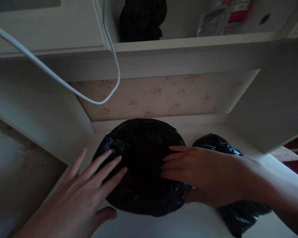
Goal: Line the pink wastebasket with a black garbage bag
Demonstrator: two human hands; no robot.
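A round bin lined with a black bin bag [149,210] stands in the middle, its dark mouth facing up and the bag folded over the rim. My left hand [81,195] is at the left side of the rim, fingers spread over the edge and thumb apart. On the right side, my right hand [196,168] straddles the rim, with its fingers inside the mouth and its thumb outside against the bag. The bin's own wall is hidden by the plastic. Beneath my right forearm lies another black plastic bag [243,213], partly covered by the arm.
A white cable [52,74] hangs in a loop at upper left, in front of a white cabinet door [44,33]. The shelf above [188,41] holds a dark bundle [142,19] and a clear packet [211,23]. White side panels flank the bin; floral wallpaper [159,96] shows behind.
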